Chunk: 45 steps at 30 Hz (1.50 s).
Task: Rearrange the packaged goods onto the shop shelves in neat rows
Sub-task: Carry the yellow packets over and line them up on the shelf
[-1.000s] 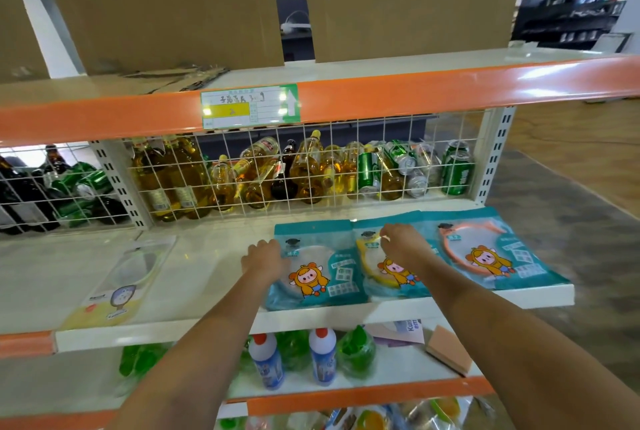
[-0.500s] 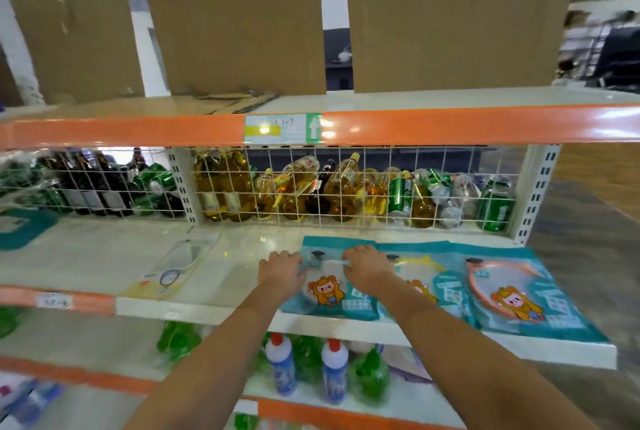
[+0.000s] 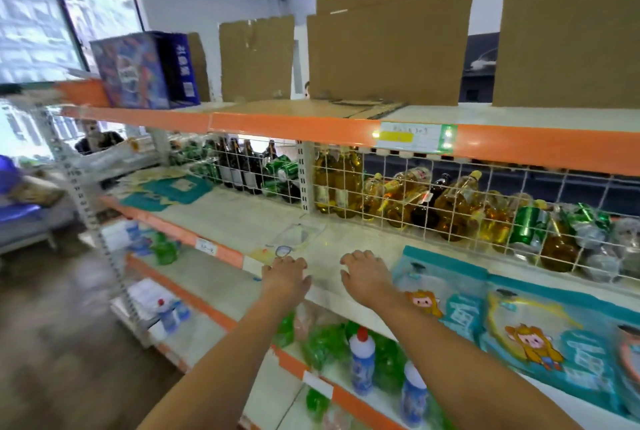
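Two hands (image 3: 325,274) empty | clear packet (image 3: 291,239) ahead | teal packs (image 3: 519,322) right

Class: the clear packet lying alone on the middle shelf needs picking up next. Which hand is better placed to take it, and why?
Probably the left hand. Its fingertips are right at the clear packet's near end, while the right hand hovers open further right, next to the teal packets.

Teal cartoon-printed packets (image 3: 519,332) lie flat, overlapping in a row at right on the middle shelf (image 3: 242,218). A clear packet (image 3: 291,239) lies flat at centre; further teal packets (image 3: 173,189) lie far left.
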Tool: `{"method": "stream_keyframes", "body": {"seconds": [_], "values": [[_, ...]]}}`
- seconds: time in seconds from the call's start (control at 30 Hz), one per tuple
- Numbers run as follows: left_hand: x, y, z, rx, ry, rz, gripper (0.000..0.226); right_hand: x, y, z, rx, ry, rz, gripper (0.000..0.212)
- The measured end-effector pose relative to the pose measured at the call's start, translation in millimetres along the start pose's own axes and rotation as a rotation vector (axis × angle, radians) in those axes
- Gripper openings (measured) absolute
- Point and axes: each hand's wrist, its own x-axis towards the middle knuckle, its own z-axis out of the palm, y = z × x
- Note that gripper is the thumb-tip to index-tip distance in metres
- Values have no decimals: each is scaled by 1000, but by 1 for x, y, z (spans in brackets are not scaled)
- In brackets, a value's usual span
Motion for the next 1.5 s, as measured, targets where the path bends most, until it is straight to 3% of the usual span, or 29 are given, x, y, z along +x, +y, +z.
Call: {"method": "stream_keyframes", "body": {"seconds": [0.33, 0.73, 1.13, 1.5], "values": [[-19, -147, 5, -20, 34, -235, 38, 57, -131, 26, 27, -72, -156, 36], [-8, -289, -3, -58, 114, -335, 39, 118, -261, 38, 57, -23, -259, 35], [7, -357, 15, -106, 69, -392, 34, 171, -321, 71, 28, -70, -326, 38], [86, -420, 14, -110, 91, -445, 29, 273, -361, 82, 57, -45, -413, 34]]}}
